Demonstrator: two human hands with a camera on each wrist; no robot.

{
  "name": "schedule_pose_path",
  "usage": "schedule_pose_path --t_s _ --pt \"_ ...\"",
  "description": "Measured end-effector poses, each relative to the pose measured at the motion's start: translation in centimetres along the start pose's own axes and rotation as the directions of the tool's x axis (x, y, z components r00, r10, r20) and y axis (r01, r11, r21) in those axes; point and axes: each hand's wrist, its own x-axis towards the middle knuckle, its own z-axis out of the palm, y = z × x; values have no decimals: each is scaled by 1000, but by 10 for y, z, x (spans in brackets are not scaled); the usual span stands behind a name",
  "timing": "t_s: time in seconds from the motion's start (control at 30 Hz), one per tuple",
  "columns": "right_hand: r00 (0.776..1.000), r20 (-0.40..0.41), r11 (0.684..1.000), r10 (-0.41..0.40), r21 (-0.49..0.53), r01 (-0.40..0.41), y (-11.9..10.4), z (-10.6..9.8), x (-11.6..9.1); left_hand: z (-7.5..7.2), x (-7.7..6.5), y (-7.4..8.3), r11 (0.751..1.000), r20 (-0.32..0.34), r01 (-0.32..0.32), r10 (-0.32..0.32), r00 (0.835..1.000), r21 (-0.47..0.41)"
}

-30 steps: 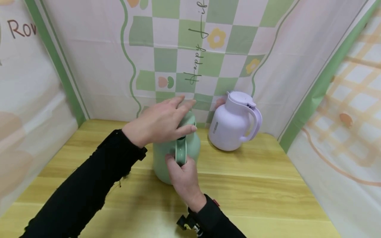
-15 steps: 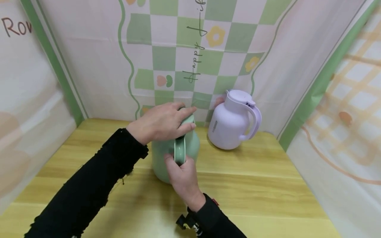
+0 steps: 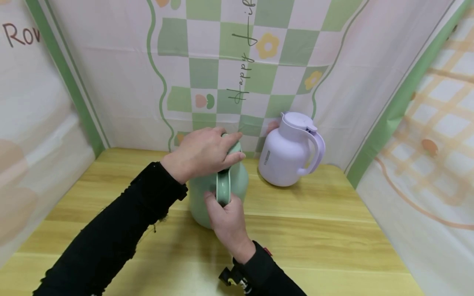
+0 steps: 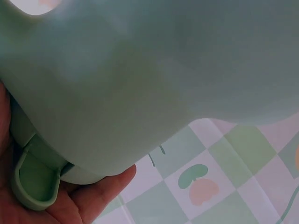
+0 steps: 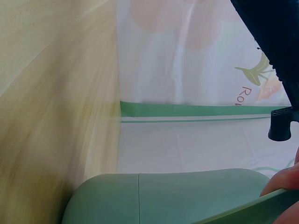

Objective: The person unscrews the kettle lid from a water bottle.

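A mint-green thermos jug [image 3: 200, 201] stands upright on the wooden table, its handle toward me. My right hand [image 3: 230, 224] grips the handle [image 3: 224, 187], with the thumb along its left side. Across the jug's lid [image 3: 234, 149] lies my left hand [image 3: 203, 152], fingers over the far side and thumb over the near side. From below, the left wrist view has the lid's press tab [image 4: 37, 184] against the palm and a fingertip [image 4: 124, 179] along the lid's edge. The side of the green jug [image 5: 177, 198] fills the bottom of the right wrist view.
A lavender thermos jug [image 3: 285, 160] stands behind and to the right, handle pointing right. Printed cloth [image 3: 207, 74] with a green check pattern hangs behind the wooden table [image 3: 314, 238], and more cloth closes off both sides.
My left hand has come down from above the lid, and its raised fingers have lowered onto it. My right hand keeps its grip on the handle, and both jugs stay in place.
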Motion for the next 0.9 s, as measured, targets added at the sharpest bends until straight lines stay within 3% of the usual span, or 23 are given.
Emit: schedule_pose_path --t_s 0.23,0.47,0.73,0.9 --pt "1000 17 1000 1 15 -1 1 0 -1 -1 1 1 1000 -37 26 -26 999 14" --pt "1000 10 1000 -5 7 5 0 1 -1 -12 1 -1 999 -65 45 -45 997 7" --pt "1000 -5 1000 13 6 -13 0 1 -1 -27 0 -7 993 -75 77 -84 994 -92" --pt "1000 -9 1000 16 -7 -16 0 1 -1 -31 -5 -13 976 -128 108 -134 983 -191"
